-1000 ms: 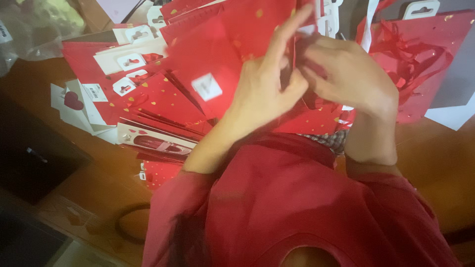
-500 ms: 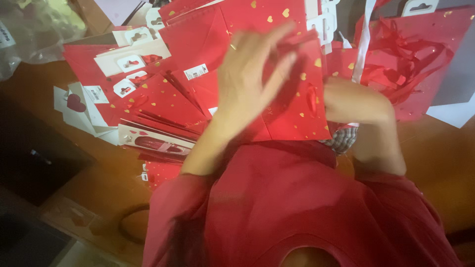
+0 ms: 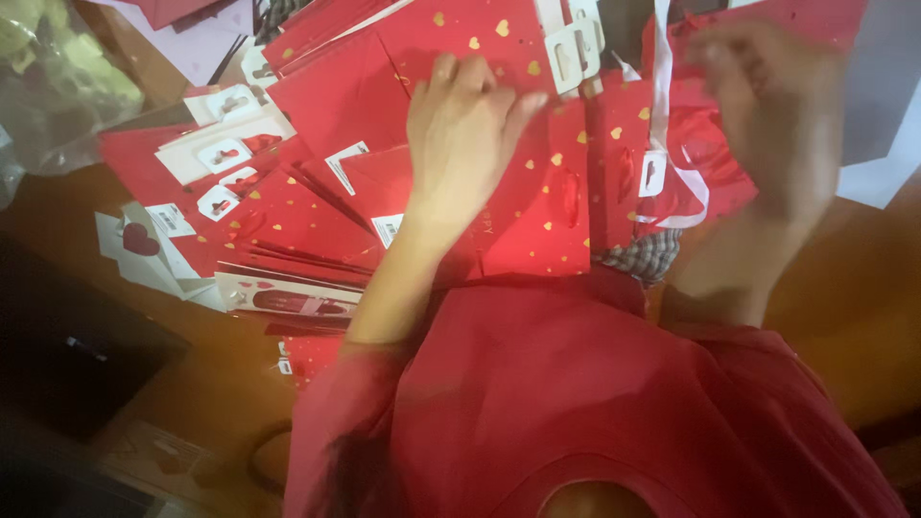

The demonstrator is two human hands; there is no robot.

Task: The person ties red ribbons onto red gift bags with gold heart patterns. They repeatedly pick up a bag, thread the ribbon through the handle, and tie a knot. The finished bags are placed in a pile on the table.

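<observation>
A flat red gift bag (image 3: 552, 211) with small gold hearts lies in front of me on a heap of similar bags. My left hand (image 3: 465, 134) rests on it, fingers curled over its top edge beside a white hang tag (image 3: 573, 53). My right hand (image 3: 767, 115) is raised to the right and blurred, above red ribbon and a white strip (image 3: 662, 125). Whether it holds anything is unclear.
Several flat red bags with white tags (image 3: 288, 211) fan out to the left on the wooden table (image 3: 844, 288). A clear plastic bag (image 3: 58, 86) sits at the far left, a dark object (image 3: 67, 355) lower left, white paper (image 3: 887, 144) at the right edge.
My two hands were together on a red bag. The left hand has laid the bag flat on the heap, and the right hand has pulled away to the right.
</observation>
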